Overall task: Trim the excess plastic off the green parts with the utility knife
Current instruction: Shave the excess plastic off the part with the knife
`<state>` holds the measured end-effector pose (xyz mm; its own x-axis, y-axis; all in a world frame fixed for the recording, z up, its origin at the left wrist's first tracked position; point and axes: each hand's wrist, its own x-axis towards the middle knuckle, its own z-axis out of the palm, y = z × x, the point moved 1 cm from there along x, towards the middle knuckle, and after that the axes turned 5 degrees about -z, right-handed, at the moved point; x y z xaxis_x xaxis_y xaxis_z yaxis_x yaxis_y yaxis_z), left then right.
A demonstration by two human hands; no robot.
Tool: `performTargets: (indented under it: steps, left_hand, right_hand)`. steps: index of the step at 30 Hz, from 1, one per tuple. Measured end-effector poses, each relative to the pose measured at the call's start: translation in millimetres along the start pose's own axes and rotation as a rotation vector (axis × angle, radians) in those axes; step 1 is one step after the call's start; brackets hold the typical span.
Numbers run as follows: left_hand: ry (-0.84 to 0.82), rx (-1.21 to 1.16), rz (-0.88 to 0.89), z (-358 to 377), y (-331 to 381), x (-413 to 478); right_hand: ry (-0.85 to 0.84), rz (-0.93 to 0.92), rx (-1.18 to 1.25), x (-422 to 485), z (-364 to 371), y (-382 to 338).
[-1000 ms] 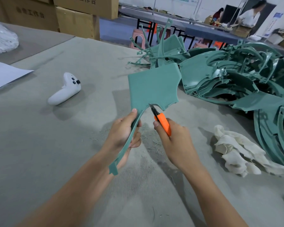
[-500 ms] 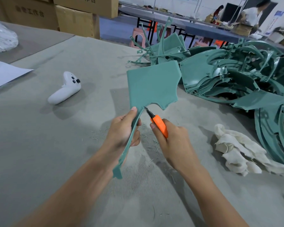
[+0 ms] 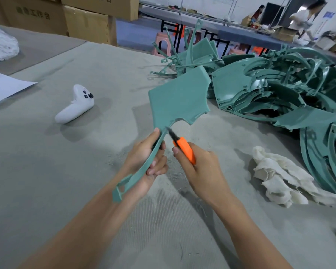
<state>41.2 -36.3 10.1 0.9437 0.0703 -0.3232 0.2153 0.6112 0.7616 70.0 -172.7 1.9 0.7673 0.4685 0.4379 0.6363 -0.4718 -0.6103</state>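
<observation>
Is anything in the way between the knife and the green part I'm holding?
Nothing visible. The utility knife in the right hand has its blade tip at the green part where stem meets panel. The left hand grips the stem, thumb beside the blade.

We see the utility knife [image 3: 183, 150] in our right grip [image 3: 200, 171] slide left along the lower edge of the green part [image 3: 178, 100]. Its blade tip leaves the curved notch and now sits at the top of the narrow stem, just beside the thumb of our left grip [image 3: 144, 162]. The part turns clockwise, its panel leaning right and the stem's lower end swinging left.
</observation>
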Motion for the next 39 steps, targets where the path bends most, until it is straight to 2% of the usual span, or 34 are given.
performTargets:
  steps: [6, 15, 18, 23, 27, 31, 35, 39]
  left_hand:
    - [-0.104, -0.069, -0.082, -3, -1, 0]
    - [-0.173, -0.081, -0.09, -5, 0, 0]
    - [-0.136, -0.007, -0.064, -4, 0, 0]
    - [-0.006, 0.217, 0.059, -3, 5, -1]
    - [0.041, 0.321, 0.128, 1, 9, -5]
    - [0.09, 0.364, 0.156, 4, 8, -5]
    - [0.155, 0.422, 0.191, 1, 5, -4]
    - [0.163, 0.413, 0.2, -1, 7, -3]
  right_hand:
    - [0.078, 0.008, -0.031, 5, -2, 1]
    - [0.055, -0.033, -0.035, 3, -4, 0]
    - [0.062, 0.022, -0.061, 5, -8, 2]
    - [-0.019, 0.048, -0.027, 2, -8, 4]
    - [0.031, 0.06, -0.039, 2, -12, 5]
    - [0.094, 0.039, -0.178, 1, -12, 5]
    - [0.052, 0.018, -0.28, -2, -4, 1]
    - [0.02, 0.02, -0.126, 0, -4, 2]
